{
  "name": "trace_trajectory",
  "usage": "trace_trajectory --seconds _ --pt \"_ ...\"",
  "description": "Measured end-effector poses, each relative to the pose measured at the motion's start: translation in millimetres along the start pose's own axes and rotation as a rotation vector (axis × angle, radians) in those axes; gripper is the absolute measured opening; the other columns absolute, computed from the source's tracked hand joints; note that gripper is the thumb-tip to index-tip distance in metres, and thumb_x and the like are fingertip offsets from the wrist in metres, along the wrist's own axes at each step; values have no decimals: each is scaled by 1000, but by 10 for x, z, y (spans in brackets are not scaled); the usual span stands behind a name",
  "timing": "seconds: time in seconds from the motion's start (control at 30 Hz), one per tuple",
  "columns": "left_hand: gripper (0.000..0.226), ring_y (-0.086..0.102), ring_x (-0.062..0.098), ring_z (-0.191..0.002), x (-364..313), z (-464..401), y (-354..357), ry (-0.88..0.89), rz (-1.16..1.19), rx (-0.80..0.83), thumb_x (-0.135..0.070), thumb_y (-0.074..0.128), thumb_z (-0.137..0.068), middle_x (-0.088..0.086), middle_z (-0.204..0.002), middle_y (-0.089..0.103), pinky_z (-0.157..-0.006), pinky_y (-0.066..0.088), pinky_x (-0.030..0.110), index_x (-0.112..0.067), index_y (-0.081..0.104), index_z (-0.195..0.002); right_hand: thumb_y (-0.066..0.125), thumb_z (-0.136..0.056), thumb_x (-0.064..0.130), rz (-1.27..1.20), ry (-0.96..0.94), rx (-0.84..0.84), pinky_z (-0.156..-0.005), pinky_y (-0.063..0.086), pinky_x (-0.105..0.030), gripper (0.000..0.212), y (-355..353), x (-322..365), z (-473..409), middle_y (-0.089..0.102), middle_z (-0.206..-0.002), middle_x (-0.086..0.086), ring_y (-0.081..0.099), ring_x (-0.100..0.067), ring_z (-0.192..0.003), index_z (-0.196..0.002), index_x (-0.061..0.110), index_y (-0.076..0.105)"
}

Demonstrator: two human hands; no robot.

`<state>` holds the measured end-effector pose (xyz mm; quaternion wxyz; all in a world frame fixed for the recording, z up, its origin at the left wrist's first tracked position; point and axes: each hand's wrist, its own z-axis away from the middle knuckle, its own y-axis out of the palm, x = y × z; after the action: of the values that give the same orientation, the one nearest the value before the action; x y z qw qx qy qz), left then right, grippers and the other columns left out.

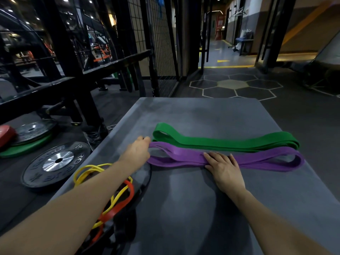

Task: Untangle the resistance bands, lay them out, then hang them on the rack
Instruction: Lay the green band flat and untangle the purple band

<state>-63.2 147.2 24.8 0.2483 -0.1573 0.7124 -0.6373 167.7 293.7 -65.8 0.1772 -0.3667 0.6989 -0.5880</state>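
Black weight plates (55,162): we see them flat on the floor, left of the table, with a green plate (24,147) and a red one (5,134) stacked farther left.
Tangled bands: a yellow band (95,169), an orange band (117,208) and a black band (145,179) lie knotted at the table's left edge, under our left forearm.
Left hand (137,151): our fingers curl at the left end loop of the purple band (257,158); the grip itself is hidden from us.
Right hand (223,167): our straight fingers press flat on the purple band's middle.
Green band (220,141): laid out lengthwise, just beyond the purple one.
Table (202,111): grey, carrying all the bands.
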Motion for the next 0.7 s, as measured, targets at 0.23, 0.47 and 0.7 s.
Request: trace_trajectory --seconds 0.23,0.47,0.7 --pt "50 53 34 -107 21 89 -1 84 10 70 0 42 -84 13 -122 48 -87 43 38 -15 43 -132 39 -97 40 -38 -12 -22 -115 14 -43 45 -14 15 1 43 -143 10 36 -17 -135 -141 33 37" --pt "36 55 19 -89 -68 93 -331 172 235 41 -13 58 -83 8 -108 53 -75 39 19 -17 53 -119 41 -97 38 -49 -41 -16 -115 15 -43 45 -69 20 21 47 -140 10 39 -18 -132 -141 31 38" --pt "25 53 10 -71 -236 -113 -579 269 423 -115 -7 55 -86 1 -106 47 -68 44 18 -15 54 -109 54 -85 33 24 -32 -160 -97 42 -49 44 -47 45 -1 66 -100 2 63 -24 -96 -128 22 57"
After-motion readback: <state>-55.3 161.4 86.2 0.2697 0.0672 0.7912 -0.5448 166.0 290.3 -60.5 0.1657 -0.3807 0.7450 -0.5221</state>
